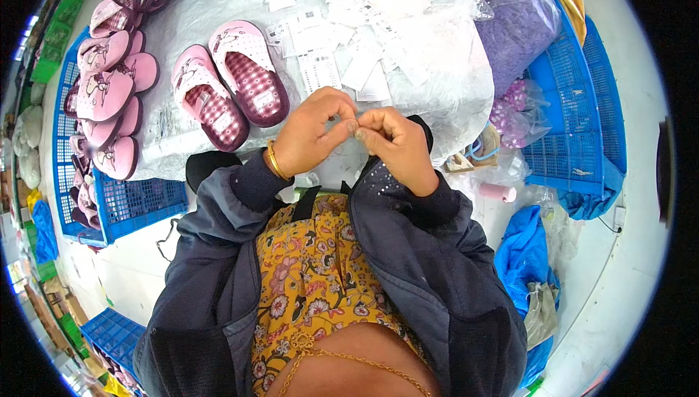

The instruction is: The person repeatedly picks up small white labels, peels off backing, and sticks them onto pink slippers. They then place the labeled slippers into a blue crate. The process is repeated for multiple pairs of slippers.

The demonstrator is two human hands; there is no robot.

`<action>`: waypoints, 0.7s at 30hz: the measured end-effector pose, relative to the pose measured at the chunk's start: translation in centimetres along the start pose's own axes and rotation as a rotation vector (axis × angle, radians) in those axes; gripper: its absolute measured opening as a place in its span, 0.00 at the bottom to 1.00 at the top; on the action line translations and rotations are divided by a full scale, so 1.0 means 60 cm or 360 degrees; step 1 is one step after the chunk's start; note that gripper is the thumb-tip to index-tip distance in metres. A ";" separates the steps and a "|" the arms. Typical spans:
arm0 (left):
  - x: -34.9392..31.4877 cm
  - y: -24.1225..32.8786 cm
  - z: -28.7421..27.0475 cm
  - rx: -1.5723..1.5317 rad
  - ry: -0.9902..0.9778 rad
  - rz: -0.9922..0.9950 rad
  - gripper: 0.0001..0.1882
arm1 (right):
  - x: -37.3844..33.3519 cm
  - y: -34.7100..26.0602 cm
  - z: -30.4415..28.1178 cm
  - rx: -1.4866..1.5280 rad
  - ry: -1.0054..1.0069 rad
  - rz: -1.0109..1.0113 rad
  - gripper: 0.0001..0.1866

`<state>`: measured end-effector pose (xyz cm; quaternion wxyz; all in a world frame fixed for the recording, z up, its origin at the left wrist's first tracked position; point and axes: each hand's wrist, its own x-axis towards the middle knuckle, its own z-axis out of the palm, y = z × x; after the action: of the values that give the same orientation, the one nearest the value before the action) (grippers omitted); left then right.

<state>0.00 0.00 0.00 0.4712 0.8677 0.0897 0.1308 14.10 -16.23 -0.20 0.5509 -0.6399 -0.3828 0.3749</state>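
Biggest worry here, I'd say, is fumbling something tiny: the left hand [313, 131] and right hand [397, 146] meet tip to tip over the near edge of the desk [455, 109], so anything slipping from that pinch could drop into the lap or onto the floor. Also, the loose paper labels [320, 69] overlap messily, so a sleeve brush could probably scatter them. Both hands look pinched, thumb against fingers [378, 118], but honestly I can't tell what, if anything, is between them. The pair of pink slippers [247, 69] sits on the desk to the left and a bit farther out, near the left hand but not touched; the labels lie just beyond the fingertips.
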 end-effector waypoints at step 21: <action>0.031 -0.010 -0.007 0.1652 0.0107 0.0099 0.17 | 0.004 0.032 0.001 0.0170 0.0220 -0.0048 0.09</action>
<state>1.62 1.18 -0.03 -0.0284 0.9846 0.1320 0.1109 14.30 -16.21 -2.11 0.6148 -0.6282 -0.3329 0.3414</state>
